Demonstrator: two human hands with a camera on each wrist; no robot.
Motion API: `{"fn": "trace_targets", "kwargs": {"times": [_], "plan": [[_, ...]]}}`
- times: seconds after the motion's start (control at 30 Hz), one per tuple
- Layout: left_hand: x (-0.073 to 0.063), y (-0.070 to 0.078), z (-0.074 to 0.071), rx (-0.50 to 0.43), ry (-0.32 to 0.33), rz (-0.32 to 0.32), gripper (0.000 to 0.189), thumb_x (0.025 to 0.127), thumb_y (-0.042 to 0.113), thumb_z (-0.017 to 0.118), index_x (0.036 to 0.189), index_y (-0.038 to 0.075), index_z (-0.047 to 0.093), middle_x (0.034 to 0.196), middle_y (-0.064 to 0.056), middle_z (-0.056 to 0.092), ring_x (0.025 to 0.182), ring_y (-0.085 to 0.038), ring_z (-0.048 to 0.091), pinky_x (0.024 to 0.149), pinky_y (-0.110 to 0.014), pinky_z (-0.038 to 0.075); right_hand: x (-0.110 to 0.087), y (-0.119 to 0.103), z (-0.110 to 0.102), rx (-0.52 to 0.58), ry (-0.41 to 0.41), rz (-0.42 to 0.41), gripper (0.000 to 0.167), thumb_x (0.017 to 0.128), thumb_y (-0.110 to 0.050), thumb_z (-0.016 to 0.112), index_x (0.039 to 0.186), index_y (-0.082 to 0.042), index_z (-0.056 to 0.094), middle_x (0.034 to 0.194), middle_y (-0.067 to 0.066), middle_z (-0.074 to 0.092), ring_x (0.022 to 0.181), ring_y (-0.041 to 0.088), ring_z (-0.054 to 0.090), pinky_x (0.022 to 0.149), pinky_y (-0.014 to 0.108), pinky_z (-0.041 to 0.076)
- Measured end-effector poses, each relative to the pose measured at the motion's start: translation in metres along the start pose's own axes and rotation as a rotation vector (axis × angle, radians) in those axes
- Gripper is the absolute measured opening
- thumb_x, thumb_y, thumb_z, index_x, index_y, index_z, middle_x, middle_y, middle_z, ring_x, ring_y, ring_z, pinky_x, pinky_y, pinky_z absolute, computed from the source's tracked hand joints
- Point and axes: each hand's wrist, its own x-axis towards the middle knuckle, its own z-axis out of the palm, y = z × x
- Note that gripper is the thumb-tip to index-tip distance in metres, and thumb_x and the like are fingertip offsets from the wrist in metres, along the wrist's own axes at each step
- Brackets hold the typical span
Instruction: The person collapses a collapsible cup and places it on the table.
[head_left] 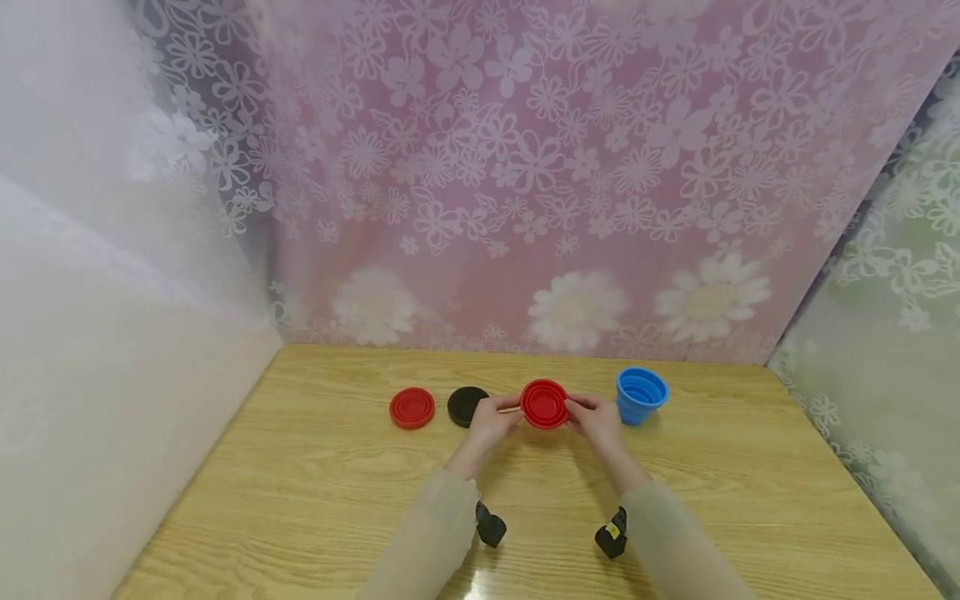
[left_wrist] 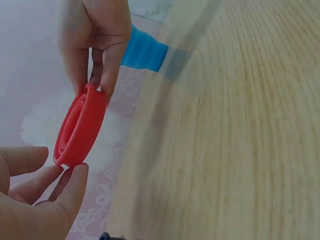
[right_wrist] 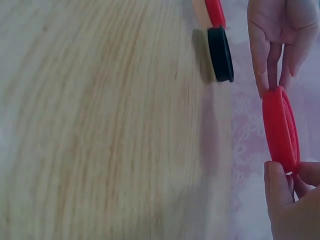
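A red collapsible cup [head_left: 544, 405], folded flat into a ringed disc, is held up above the table between both hands. Its ringed inside faces me in the head view, while the wrist views show it edge-on. My left hand [head_left: 492, 423] has its fingertips on the cup's left edge, with the thumb close by at the rim in the left wrist view. The opposite edge is pinched by my right hand [head_left: 598, 422], thumb on the near face. Behind my left hand lies a flat black collapsible cup [head_left: 465, 406], partly covered by it.
Another flattened red collapsible cup [head_left: 412, 408] lies left of the black one. An expanded blue collapsible cup [head_left: 641, 396] stands to the right, close beside my right hand. Flowered curtains [head_left: 525, 208] hang behind and along both sides of the wooden table [head_left: 315, 492].
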Motion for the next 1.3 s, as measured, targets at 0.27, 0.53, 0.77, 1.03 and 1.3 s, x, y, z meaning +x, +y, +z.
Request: {"fn": "trace_targets", "kwargs": {"times": [0.27,0.53,0.77,1.03,1.3], "plan": [[0.026,-0.023,0.007,0.034,0.025,-0.043,0.03,0.081,-0.004,0.056,0.11,-0.009,0.056,0.106,-0.019,0.057,0.073,-0.022,0.054,0.066,-0.033,0.048,0.022,0.011,0.003,-0.058,0.024,0.004,0.028,0.086,-0.004,0.055,0.111,0.009,0.055,0.103,0.025,0.056,0.067,0.01,0.058,0.073,0.036,0.05],[0.041,-0.04,0.011,0.105,0.044,-0.061,0.033,0.079,-0.009,0.051,0.111,-0.008,0.056,0.107,-0.015,0.056,0.061,-0.01,0.043,0.051,-0.018,0.035,0.03,0.018,0.005,-0.142,0.029,0.004,0.026,0.087,-0.009,0.056,0.108,0.007,0.057,0.099,0.021,0.058,0.067,0.015,0.058,0.065,0.03,0.051],[0.042,-0.039,0.013,0.153,0.041,-0.064,0.033,0.08,-0.008,0.052,0.113,-0.009,0.054,0.111,-0.016,0.055,0.093,-0.02,0.052,0.068,-0.023,0.043,0.034,0.022,0.006,-0.222,0.01,-0.006,0.028,0.087,-0.013,0.056,0.106,0.007,0.058,0.095,0.017,0.059,0.071,0.017,0.056,0.06,0.024,0.048],[0.045,-0.042,0.013,0.176,0.047,-0.057,0.028,0.081,-0.006,0.053,0.109,-0.006,0.058,0.108,-0.014,0.056,0.102,-0.024,0.049,0.078,-0.03,0.043,0.036,0.022,0.006,-0.214,-0.008,0.01,0.028,0.087,-0.01,0.055,0.108,0.009,0.057,0.101,0.022,0.057,0.07,0.016,0.058,0.06,0.024,0.049],[0.046,-0.043,0.012,0.175,0.035,-0.072,0.033,0.081,-0.01,0.047,0.113,-0.009,0.054,0.115,-0.018,0.053,0.109,-0.027,0.045,0.081,-0.031,0.042,0.037,0.022,0.006,-0.235,-0.018,0.033,0.029,0.086,-0.008,0.055,0.108,0.01,0.056,0.101,0.022,0.057,0.073,0.019,0.057,0.062,0.025,0.049]]}}
